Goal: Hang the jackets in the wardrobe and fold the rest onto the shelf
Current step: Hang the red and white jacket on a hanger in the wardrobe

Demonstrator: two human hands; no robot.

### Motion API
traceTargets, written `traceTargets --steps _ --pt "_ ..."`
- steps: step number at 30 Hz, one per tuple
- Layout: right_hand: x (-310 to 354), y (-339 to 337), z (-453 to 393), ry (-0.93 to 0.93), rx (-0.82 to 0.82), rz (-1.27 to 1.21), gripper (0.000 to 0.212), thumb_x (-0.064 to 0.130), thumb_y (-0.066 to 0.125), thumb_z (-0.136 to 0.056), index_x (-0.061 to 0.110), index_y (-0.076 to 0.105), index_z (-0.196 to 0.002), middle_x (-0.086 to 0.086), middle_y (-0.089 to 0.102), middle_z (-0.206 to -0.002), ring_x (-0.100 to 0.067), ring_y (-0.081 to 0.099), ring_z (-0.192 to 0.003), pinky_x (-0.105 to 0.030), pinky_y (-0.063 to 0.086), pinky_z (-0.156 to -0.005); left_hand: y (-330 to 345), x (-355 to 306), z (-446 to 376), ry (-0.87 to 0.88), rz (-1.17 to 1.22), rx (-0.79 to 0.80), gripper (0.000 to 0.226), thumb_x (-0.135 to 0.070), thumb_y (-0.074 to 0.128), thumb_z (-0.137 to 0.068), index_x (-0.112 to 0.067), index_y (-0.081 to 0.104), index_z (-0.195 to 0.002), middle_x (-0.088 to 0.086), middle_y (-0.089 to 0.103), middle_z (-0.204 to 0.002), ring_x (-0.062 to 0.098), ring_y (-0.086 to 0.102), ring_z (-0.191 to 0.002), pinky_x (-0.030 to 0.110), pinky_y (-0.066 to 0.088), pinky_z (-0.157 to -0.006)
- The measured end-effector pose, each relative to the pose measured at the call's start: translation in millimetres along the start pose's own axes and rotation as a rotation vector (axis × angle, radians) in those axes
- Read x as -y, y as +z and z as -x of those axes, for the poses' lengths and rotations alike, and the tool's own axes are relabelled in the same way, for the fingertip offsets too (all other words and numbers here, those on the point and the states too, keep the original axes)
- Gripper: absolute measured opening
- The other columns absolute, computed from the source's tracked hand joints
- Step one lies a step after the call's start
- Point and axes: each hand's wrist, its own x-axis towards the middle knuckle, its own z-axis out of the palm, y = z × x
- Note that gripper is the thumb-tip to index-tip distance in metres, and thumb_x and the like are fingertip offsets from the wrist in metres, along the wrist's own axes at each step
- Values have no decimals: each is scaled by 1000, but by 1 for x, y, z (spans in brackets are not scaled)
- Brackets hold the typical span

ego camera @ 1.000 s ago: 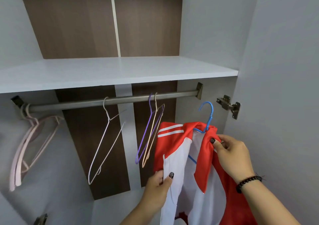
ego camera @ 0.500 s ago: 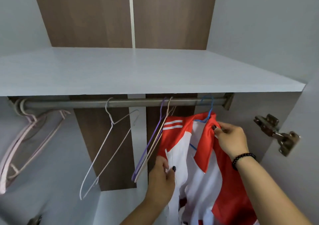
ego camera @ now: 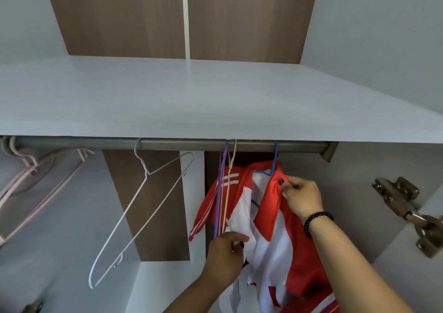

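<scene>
A red and white jacket [ego camera: 275,219] hangs on a blue hanger [ego camera: 275,159], whose hook is over the metal rail [ego camera: 182,144] near its right end. My right hand [ego camera: 302,198] pinches the red collar just below the hook. Lower down, my left hand [ego camera: 226,257] grips the jacket's white front edge. The wide grey shelf [ego camera: 191,101] lies directly above the rail with nothing on it.
A purple hanger [ego camera: 219,192] and a beige hanger [ego camera: 229,188] hang pressed against the jacket's left side. A white wire hanger [ego camera: 141,212] hangs mid-rail; pink hangers [ego camera: 26,180] hang at the left end. Door hinges [ego camera: 407,207] stick out on the right.
The blue hanger's hook has gone up from below the rail onto it, carrying the jacket. My view has moved closer and higher. Both hands keep their hold on the jacket.
</scene>
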Motion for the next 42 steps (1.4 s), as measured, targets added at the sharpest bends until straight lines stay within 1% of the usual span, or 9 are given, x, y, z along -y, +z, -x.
traceTargets --steps 2,6,10,16,25,28,32,36,42 --pt "-3 0 5 -31 7 32 21 12 62 -88 21 76 -101 11 68 -71 -12 65 -81 -24 47 -78 6 2 -2 -96 13 9 30 2 54 -91 -18 72 -103 -4 69 -110 17 65 -104 28 49 -99" --pt "-3 -8 10 -87 55 114 20 14 59 -89 24 75 -96 14 65 -66 -14 64 -76 -22 44 -73 21 9 -3 -138 -39 5 29 -2 57 -90 -18 67 -112 -1 62 -123 10 59 -109 -4 40 -81" --pt "-8 -15 18 -184 37 223 15 13 64 -86 22 74 -92 23 56 -62 -8 55 -68 -9 33 -59 31 11 -6 -168 -45 -10 31 -10 65 -90 -17 61 -120 3 53 -133 18 50 -126 15 35 -103" --pt "-10 -17 24 -264 84 362 15 5 57 -87 11 71 -89 -7 67 -78 -24 61 -78 -25 34 -61 36 16 -32 -207 -117 110 52 -26 65 -92 -20 42 -139 0 41 -142 21 42 -134 29 36 -109" --pt "-1 -21 24 -253 142 456 25 3 56 -90 10 71 -110 -7 73 -105 -22 66 -102 -34 52 -91 51 25 -84 -17 -188 210 79 -31 68 -90 -32 21 -153 3 33 -155 25 34 -142 38 34 -112" --pt "-1 -19 21 -239 156 533 28 4 54 -91 8 68 -114 -9 70 -113 -27 63 -110 -40 50 -94 59 26 -99 98 -139 291 76 -22 68 -90 -31 26 -153 10 41 -135 26 44 -131 33 38 -110" --pt "-1 -19 20 -224 146 575 32 6 51 -92 13 67 -118 -8 69 -117 -27 61 -113 -40 49 -93 58 29 -107 173 45 264 46 2 57 -92 -18 57 -134 6 53 -112 17 56 -109 22 42 -103" --pt "-5 -19 25 -197 137 563 36 8 51 -93 14 61 -127 -9 64 -125 -30 58 -117 -41 48 -95 49 28 -105 160 3 243 12 -19 60 -95 -14 70 -98 -6 57 -97 6 57 -87 16 40 -79" --pt "-27 -1 106 -440 -253 460 50 6 55 -83 12 47 -132 -6 40 -131 -21 42 -122 -31 37 -103 20 45 -82 89 51 195 47 -17 60 -93 -29 45 -50 -11 41 -47 7 40 -53 29 33 -60"
